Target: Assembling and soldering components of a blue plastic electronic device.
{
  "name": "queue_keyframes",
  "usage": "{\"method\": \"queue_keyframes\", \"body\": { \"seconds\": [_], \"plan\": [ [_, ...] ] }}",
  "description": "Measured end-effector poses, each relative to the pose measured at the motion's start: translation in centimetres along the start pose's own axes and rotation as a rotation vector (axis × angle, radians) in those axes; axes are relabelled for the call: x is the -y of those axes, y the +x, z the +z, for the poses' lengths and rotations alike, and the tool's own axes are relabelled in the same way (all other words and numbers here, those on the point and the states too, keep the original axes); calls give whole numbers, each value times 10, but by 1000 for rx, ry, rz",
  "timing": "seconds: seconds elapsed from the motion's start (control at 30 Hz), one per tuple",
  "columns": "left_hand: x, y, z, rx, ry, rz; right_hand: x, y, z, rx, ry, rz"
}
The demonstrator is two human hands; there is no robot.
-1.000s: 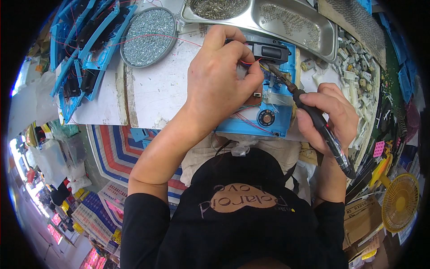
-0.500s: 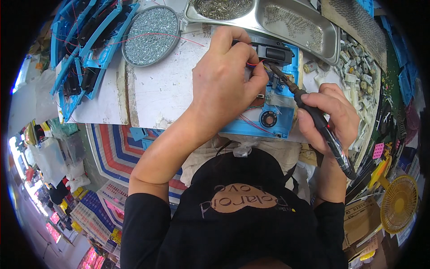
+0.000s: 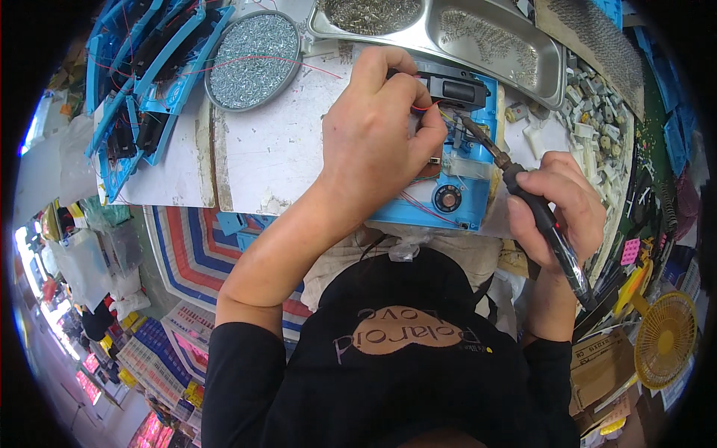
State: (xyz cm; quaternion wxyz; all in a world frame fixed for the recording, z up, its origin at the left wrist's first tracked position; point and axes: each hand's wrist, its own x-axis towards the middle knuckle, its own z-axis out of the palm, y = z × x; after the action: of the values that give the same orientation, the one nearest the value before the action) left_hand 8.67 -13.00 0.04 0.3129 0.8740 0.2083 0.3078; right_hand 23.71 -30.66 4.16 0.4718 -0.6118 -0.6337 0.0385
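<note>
In my right hand (image 3: 564, 205) is a black-handled soldering iron (image 3: 535, 201), slanting up and left, its tip over the upper part of a blue plastic housing (image 3: 422, 216). My left hand (image 3: 370, 138) is closed at the housing's left side, thumb and forefinger pinched on a thin wire (image 3: 420, 107); its far end is hidden behind the fingers. Above the pinch sits a black rectangular part (image 3: 459, 91). A round black speaker-like part (image 3: 447, 198) is set in the housing's lower right, with thin red wires running beside it.
A round tray (image 3: 252, 63) of small screws stands left of the housing. Beyond it is a steel compartment tray (image 3: 549, 82) with small metal pieces. More blue housings (image 3: 160, 97) with wires are stacked at the left. White plastic parts (image 3: 597, 149) lie to the right, near a yellow fan (image 3: 666, 340).
My right hand and the soldering iron have shifted slightly right and toward me, drawing the tip a little away from my left fingertips. The left hand has barely moved.
</note>
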Motion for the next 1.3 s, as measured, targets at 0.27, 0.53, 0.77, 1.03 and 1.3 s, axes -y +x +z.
{"method": "queue_keyframes", "body": {
  "seconds": [0.27,0.53,0.77,1.03,1.3],
  "plan": [
    [2,-1,1,-11,-2,10,-1,-10,-6,-31,-9,8],
    [0,0,0,-13,11,15,-3,-13,-10,-34,-25,-4],
    [1,0,-1,-2,18,24,-2,-14,-11,-37,-21,21],
    [-19,-7,-23,293,-59,276,2,-32,-32,-76,-2,116],
    [-8,1,-5,432,-285,124,9,-52,-16,-291,91,391]
  ]
}}
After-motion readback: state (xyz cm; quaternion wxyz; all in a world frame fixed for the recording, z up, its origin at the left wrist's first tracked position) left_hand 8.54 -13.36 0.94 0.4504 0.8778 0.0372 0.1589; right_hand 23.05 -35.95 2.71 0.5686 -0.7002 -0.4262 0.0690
